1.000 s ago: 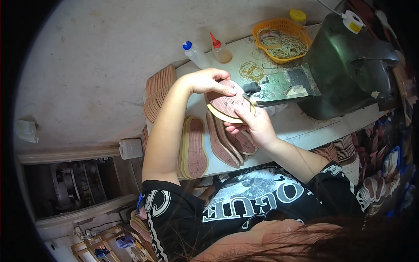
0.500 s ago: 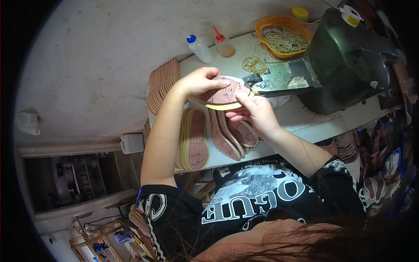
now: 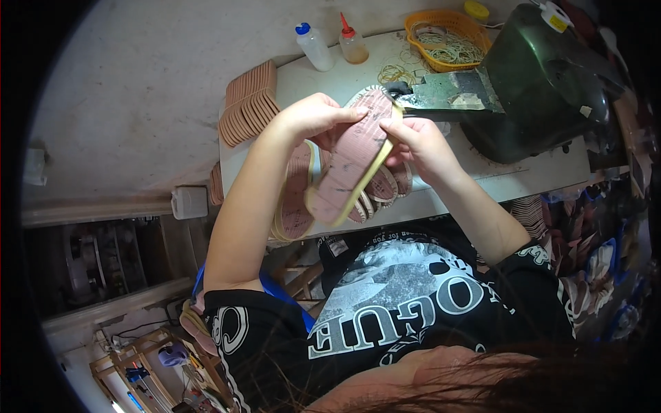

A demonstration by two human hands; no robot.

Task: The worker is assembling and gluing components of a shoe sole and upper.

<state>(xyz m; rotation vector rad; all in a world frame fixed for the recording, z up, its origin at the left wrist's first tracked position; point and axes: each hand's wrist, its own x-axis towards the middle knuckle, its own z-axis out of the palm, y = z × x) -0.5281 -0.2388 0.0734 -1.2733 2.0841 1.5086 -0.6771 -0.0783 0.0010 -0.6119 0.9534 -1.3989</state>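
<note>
Both hands hold one pink insole (image 3: 351, 162) with a yellow edge strip along its sides and a pale ribbed band round its far end. My left hand (image 3: 320, 118) pinches its left side, thumb on the pink face and fingers hidden beneath. On the right side, my right hand (image 3: 423, 146) grips the edge between thumb and fingers. The insole's far end meets the dark tip of the green machine arm (image 3: 447, 96); whether they touch I cannot tell. Its near end hangs over more insoles (image 3: 296, 196) on the table, partly hiding them.
The dark green machine body (image 3: 533, 89) stands at the right of the white table (image 3: 509, 180). Behind are a bottle with a blue cap (image 3: 317, 51), a bottle with a red nozzle (image 3: 354, 49) and an orange basket (image 3: 416, 33) of thin strips. Stacked insoles (image 3: 249, 103) sit at the table's left.
The insole has turned from lying nearly crosswise to slanting, its near end swung down toward me and its pink face more exposed. Both hands keep their hold. The whole view has shifted slightly.
</note>
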